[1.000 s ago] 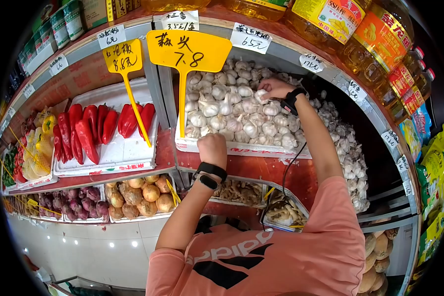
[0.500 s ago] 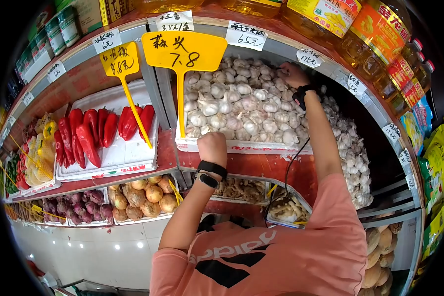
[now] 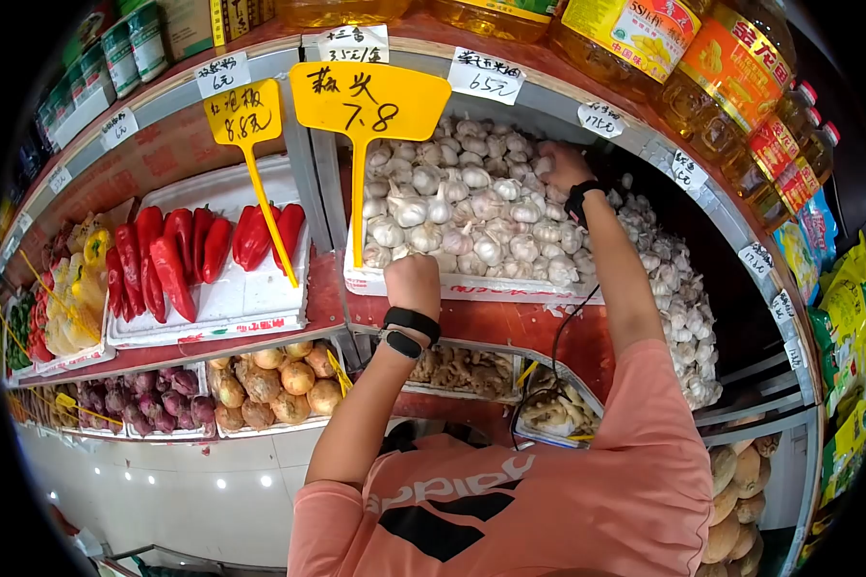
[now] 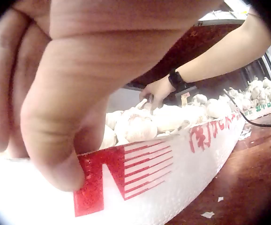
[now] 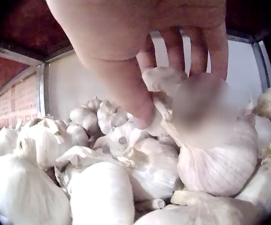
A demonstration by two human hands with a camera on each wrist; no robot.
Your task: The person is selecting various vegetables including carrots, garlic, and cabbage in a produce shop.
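Observation:
Loose garlic bulbs (image 3: pixel 486 207) fill a white foam box (image 3: pixel 500 287) in the head view. The left hand (image 3: pixel 413 282) grips the box's near wall; in the left wrist view its thumb (image 4: pixel 63 140) lies over the outer face and the fingers go inside. At the back right of the heap is the right hand (image 3: pixel 563 165). The right wrist view has its thumb (image 5: pixel 142 110) and fingers (image 5: pixel 199 51) around a garlic bulb (image 5: pixel 162 78), partly covered by a blurred patch and other bulbs.
A yellow price sign (image 3: pixel 370 101) stands at the box's left. Red peppers (image 3: pixel 168 264) lie on a tray further left, onions (image 3: pixel 265 385) below. Oil bottles (image 3: pixel 736 67) line the upper shelf. A black cable (image 3: pixel 560 337) hangs by the right arm.
The right hand has moved from mid-heap to the back right, then slightly back toward the body. It has let go of the bulb held earlier. The left hand stays on the box wall.

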